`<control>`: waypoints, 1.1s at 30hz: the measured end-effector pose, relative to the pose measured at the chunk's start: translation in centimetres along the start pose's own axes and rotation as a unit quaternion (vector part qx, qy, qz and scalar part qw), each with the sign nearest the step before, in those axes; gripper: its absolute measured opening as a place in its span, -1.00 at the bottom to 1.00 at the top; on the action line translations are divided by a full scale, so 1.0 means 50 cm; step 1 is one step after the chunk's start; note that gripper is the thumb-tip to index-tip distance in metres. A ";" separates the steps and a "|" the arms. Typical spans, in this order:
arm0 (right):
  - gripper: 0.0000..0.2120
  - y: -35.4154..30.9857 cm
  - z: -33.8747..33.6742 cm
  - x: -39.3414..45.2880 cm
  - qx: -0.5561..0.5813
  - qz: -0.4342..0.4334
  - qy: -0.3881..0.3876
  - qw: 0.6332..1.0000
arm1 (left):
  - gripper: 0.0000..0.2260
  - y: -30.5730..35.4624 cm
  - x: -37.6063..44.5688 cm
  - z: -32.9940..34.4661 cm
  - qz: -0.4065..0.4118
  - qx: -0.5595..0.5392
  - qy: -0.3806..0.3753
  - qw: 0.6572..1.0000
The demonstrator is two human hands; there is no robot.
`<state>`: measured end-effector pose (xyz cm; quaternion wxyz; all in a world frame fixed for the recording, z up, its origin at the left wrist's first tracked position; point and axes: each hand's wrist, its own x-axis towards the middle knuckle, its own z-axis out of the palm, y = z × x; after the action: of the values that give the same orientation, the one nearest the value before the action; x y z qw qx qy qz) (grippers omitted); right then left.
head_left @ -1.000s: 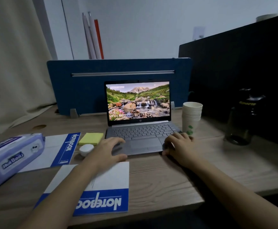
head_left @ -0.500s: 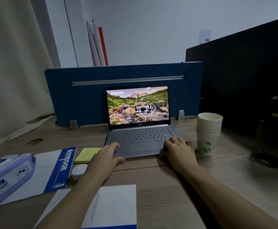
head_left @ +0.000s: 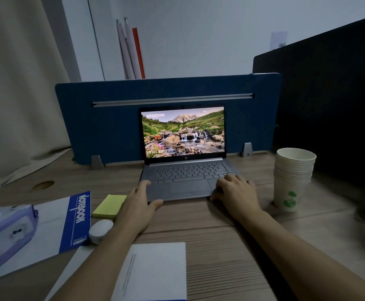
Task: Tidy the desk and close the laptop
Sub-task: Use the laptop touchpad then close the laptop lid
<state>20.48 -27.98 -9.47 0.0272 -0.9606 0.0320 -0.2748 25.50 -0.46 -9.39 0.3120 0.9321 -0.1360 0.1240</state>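
Since the earlier frames our view has leaned in toward the laptop (head_left: 185, 161), so it and the stack of paper cups (head_left: 292, 179) look larger, and the near notebook (head_left: 153, 272) has slid toward the bottom edge. Our hands have stayed at the laptop's front corners, the left one shifted a little outward.

The laptop sits open at the middle of the wooden tabletop (head_left: 220, 224), its lit screen showing a mountain stream wallpaper, upright in front of a blue divider panel (head_left: 112, 118).

Our left hand (head_left: 139, 205) rests at the front left corner of the base, thumb lying along the front edge and fingers reaching onto the palm rest. Our right hand (head_left: 235, 190) lies flat over the front right corner. Both grips are loose and mostly open, touching the laptop without closing on it; neither holds anything.

We judge that the step in hand is steadying or repositioning the laptop before shutting it. The lid is still fully up. The next move probably calls for one hand to reach the top edge of the screen and fold it down while the other keeps the base from sliding.

Tidying remains undone. To the left lie a yellow pad of sticky notes (head_left: 109, 205), a small white round case (head_left: 100, 230), a second notebook (head_left: 53, 229) with a blue spine, and a purple pack of wet wipes (head_left: 5, 233) resting on it. The paper cups stand just right of our right hand, near enough to be knocked.
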 end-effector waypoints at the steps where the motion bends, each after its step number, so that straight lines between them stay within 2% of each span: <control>1: -0.68 0.000 -0.001 0.004 0.004 0.002 -0.004 1.000 | -0.47 -0.002 0.001 -0.001 -0.009 -0.001 0.003 1.000; 6: -0.65 -0.002 -0.002 0.012 0.008 0.002 -0.023 1.000 | -0.51 -0.010 0.004 -0.004 -0.017 -0.014 0.008 1.000; 12: -0.37 -0.008 0.003 0.028 -0.016 -0.009 -0.036 0.999 | -0.51 -0.026 0.005 -0.013 -0.012 -0.071 0.013 0.997; 21: -0.57 -0.028 -0.034 0.231 0.005 -0.025 -0.010 1.000 | -0.52 -0.039 0.017 -0.008 -0.010 -0.142 0.028 0.989; 27: -0.47 -0.051 -0.040 0.373 -0.008 -0.049 -0.003 0.999 | -0.48 -0.035 0.016 -0.010 -0.004 -0.133 0.015 0.991; 33: -0.32 -0.056 -0.020 0.473 0.010 -0.026 0.010 1.000 | -0.40 -0.029 0.006 -0.014 0.003 -0.136 -0.001 0.991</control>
<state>40.12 -27.02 4.04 0.0293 -0.9579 0.0043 -0.2854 26.17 1.01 -9.56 0.4357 0.8806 -0.1543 0.1043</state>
